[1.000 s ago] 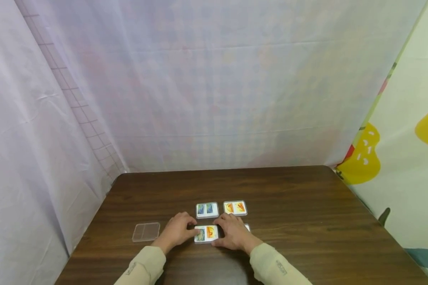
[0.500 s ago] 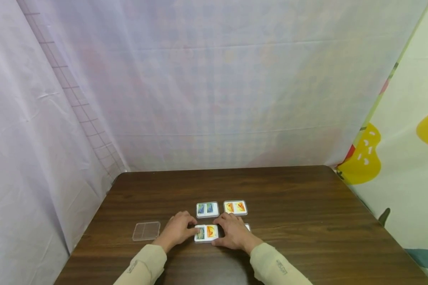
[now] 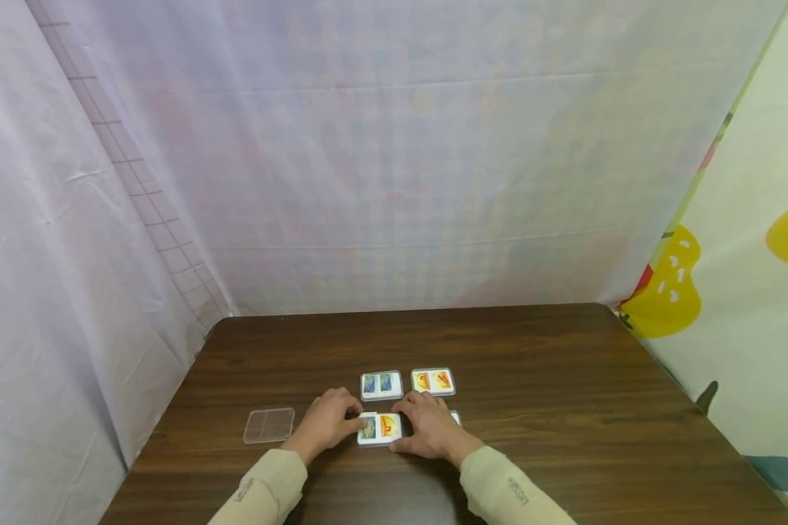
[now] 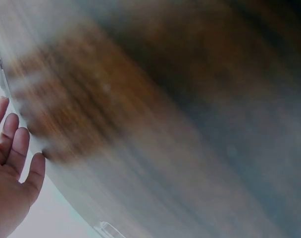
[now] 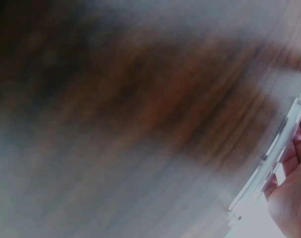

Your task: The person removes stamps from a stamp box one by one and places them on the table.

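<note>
On the table lies a clear card case point(image 3: 381, 430) with a white card showing a green picture and an orange one. My left hand point(image 3: 331, 419) is at its left side, thumb over the left edge and forefinger near the upper left corner. Its fingers point(image 4: 17, 148) look relaxed in the left wrist view. My right hand point(image 3: 428, 426) spans the right side, forefinger at the upper corner and thumb at the lower one. Under that hand another case point(image 3: 456, 418) is mostly hidden; in the right wrist view a case edge point(image 5: 269, 156) stands before the fingers.
Behind the hands lie a case with two blue-green pictures point(image 3: 381, 385) and one with two orange pictures point(image 3: 433, 381). A clear, divided plastic tray or lid point(image 3: 269, 426) lies left of my left hand. The brown table point(image 3: 565, 379) meets white curtains point(image 3: 394, 182) behind.
</note>
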Action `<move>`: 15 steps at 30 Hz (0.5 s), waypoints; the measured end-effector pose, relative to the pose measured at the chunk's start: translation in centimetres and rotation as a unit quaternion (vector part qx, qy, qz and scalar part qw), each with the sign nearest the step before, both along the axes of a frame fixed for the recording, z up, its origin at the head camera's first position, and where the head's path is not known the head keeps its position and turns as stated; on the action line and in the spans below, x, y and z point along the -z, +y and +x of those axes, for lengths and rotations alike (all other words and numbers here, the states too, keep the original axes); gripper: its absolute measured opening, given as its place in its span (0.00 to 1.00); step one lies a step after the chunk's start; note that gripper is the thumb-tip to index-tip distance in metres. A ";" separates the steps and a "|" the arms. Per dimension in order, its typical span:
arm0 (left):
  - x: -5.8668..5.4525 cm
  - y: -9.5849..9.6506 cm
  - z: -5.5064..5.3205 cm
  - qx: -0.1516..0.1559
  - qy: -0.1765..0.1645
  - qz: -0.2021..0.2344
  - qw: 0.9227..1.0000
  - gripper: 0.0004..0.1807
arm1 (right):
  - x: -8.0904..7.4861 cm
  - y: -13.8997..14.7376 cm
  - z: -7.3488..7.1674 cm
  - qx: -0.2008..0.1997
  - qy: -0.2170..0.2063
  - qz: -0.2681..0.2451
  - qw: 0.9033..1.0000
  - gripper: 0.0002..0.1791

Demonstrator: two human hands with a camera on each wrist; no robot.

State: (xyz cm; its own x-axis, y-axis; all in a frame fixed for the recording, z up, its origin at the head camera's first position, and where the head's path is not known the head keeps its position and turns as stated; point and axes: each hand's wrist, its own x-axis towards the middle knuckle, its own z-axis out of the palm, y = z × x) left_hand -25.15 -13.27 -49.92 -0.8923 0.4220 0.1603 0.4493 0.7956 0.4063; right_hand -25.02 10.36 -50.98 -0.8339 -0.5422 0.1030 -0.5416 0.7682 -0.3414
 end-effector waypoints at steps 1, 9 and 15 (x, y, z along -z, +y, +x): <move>0.0 0.0 0.0 -0.001 0.001 0.001 1.000 0.10 | 0.0 0.0 0.0 -0.001 0.001 -0.001 1.000 0.35; -0.1 0.2 0.1 0.002 0.009 0.020 1.000 0.09 | -0.2 0.0 0.2 -0.005 0.004 -0.003 1.000 0.34; 0.0 0.4 -0.1 0.000 0.002 0.039 0.999 0.09 | -0.2 0.1 0.1 -0.003 0.005 -0.002 1.000 0.34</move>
